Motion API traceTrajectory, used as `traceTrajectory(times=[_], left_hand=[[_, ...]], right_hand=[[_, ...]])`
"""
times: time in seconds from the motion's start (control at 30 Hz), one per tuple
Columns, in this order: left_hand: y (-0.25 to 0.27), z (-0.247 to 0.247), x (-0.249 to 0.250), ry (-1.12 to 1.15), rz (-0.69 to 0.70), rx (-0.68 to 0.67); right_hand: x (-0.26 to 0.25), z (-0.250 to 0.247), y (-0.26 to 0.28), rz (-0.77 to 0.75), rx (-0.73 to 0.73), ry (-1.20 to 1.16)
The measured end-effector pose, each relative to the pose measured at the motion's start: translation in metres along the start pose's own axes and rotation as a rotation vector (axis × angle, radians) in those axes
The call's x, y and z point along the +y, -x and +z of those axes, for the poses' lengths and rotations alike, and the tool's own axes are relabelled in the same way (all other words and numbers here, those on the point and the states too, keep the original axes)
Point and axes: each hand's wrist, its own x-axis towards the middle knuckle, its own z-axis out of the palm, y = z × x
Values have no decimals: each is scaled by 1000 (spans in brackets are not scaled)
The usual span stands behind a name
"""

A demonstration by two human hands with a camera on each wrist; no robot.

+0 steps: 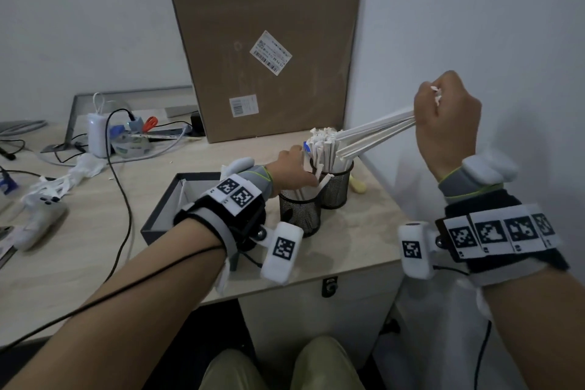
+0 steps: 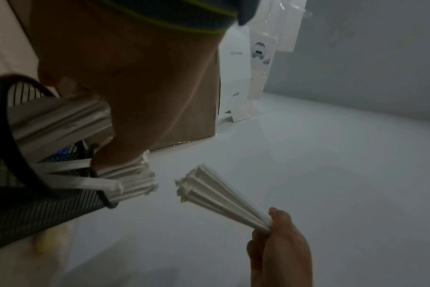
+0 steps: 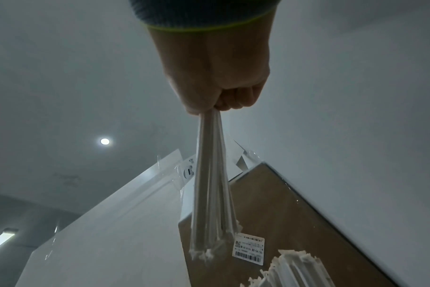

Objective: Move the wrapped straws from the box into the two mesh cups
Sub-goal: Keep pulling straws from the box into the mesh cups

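Two black mesh cups stand side by side near the table's right edge, the near cup [image 1: 300,215] in front of the far cup [image 1: 336,191]. The far one is packed with white wrapped straws [image 1: 319,144]. My left hand [image 1: 292,168] lies over the cups, its fingers curled among the straws there; the left wrist view shows straws [image 2: 62,120] running under the palm. My right hand [image 1: 444,123] is raised to the right and grips a fanned bundle of straws [image 1: 376,136], whose tips point down-left at the far cup. The dark open box [image 1: 164,209] lies left of the cups, its inside mostly hidden by my left wrist.
A tall cardboard box [image 1: 269,41] leans on the wall behind the cups. Cables, a white charger [image 1: 98,136] and a game controller [image 1: 38,218] clutter the table's left side. A yellow object [image 1: 357,186] lies behind the far cup. The table edge [image 1: 399,215] runs just right of the cups.
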Motion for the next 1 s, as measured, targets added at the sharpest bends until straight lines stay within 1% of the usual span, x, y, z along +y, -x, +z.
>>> traceTrajectory(times=[0.07,0.17,0.23,0.3,0.4,0.47,0.53,0.63,0.77,0.87,1.0], left_hand=[[-4,9,7,-54,10,-17],[-10,20,12,-176,34,22],[-9,27,16,-252,47,84],[-8,32,19,-268,59,162],[-10,29,20,-149,38,189],[-10,22,16,-137,61,175],[-8,16,12,-119,77,188],[-7,11,0,-38,79,194],[-2,7,-10,121,32,203],[3,1,-13,217,4,154],[8,-5,-17,283,-26,71]], right_hand=[[1,-5,-1,7,22,18],[2,-9,1,13,36,29],[4,-10,3,16,30,39],[6,-10,6,9,7,44],[7,-9,10,-6,-33,21],[4,-4,13,-9,-70,6],[1,5,17,-8,-122,-8],[-5,25,23,-16,-250,-21],[-14,51,29,-18,-413,19],[-15,64,32,-6,-510,64],[-19,72,36,-41,-636,160]])
